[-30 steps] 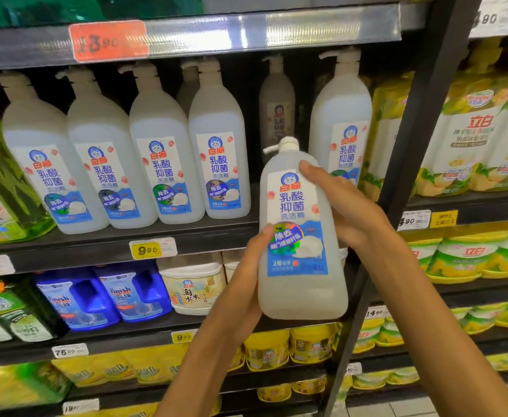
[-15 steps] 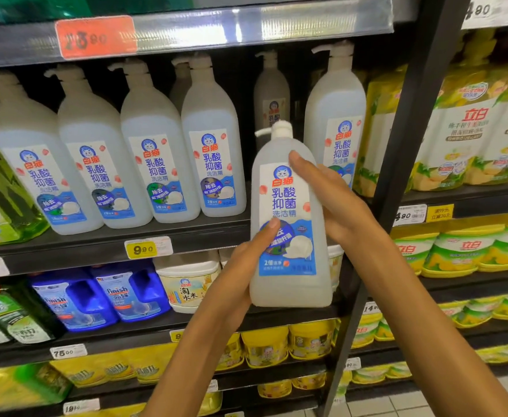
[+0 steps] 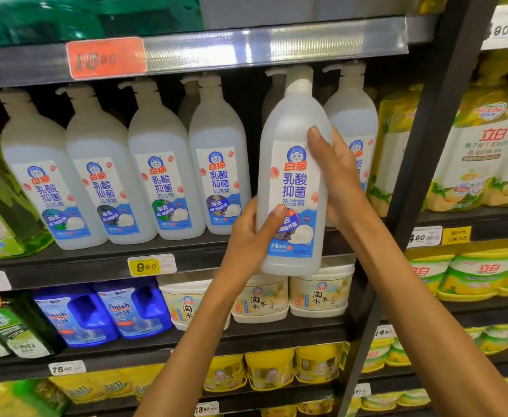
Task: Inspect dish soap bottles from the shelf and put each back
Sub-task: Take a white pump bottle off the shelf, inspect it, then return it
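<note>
one held bottle point(image 3: 291, 188), two hands, five shelved

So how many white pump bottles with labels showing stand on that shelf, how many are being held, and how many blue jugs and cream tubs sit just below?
White translucent pump bottles standing, label showing: 5
Held pump bottle, gripped by left hand and right hand: 1
Blue plastic jugs: 2
Cream lidded tubs: 3
Total: 11

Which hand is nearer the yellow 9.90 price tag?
Left. The left hand grips the held bottle's lower side just above the price tag; the right hand grips higher, on the far side.
</note>
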`<act>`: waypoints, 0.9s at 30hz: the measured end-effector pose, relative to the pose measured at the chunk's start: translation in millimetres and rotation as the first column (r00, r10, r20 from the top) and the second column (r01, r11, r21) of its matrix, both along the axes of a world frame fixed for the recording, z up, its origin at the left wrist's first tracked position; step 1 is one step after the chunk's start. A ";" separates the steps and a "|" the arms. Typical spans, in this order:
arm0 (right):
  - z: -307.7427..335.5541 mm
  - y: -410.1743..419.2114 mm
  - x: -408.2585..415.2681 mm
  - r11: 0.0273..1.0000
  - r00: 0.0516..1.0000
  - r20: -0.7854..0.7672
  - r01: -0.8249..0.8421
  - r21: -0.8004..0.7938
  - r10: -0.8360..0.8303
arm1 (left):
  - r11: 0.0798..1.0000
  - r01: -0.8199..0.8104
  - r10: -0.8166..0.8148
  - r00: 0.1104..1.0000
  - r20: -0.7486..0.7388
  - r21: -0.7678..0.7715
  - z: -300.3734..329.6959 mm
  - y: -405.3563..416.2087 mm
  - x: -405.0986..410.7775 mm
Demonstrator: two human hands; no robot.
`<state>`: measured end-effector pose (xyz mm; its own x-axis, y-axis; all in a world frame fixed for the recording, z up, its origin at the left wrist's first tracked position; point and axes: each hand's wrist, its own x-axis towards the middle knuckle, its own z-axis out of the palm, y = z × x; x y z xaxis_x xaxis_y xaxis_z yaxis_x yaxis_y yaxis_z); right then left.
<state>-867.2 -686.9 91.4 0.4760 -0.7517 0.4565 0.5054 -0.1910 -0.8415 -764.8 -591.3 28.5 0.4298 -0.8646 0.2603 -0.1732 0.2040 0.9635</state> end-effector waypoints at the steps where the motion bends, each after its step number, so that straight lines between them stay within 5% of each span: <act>1: 1.6 -2.5 1.0 0.999 1.000 0.004 0.008 -0.031 -0.008 | 1.000 -0.015 0.015 0.999 0.030 -0.015 -0.6 -4.6 2.2; 27: -9.6 -43.4 31.3 0.930 0.984 -0.041 0.150 -0.335 -0.173 | 0.986 -0.141 0.139 0.990 -0.023 -0.094 -23.3 -53.8 10.8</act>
